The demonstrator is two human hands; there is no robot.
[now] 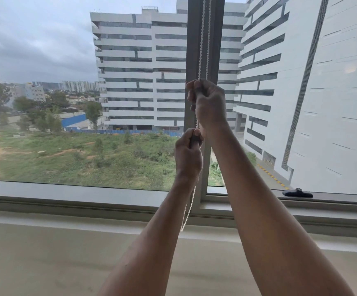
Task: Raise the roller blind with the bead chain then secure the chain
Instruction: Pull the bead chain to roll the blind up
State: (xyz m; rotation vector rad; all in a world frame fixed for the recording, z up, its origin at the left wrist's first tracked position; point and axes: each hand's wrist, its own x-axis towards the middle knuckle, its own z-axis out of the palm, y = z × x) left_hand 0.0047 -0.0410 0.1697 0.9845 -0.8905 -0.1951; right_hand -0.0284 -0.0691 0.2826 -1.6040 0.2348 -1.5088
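A white bead chain (203, 39) hangs in two strands down the grey window mullion (217, 50) from beyond the top edge. My right hand (208, 103) is closed around the chain at mid-height of the window. My left hand (189, 152) grips the same chain just below it, fist closed. The chain's loose lower loop (187, 212) dangles under my left wrist, down to the sill. The roller blind itself is out of view; the whole glass is uncovered.
A wide beige sill (66, 253) runs along the bottom. The grey window frame (66, 189) crosses above it. A black window handle (297, 193) sits on the right pane's lower frame. Buildings and a green field lie outside.
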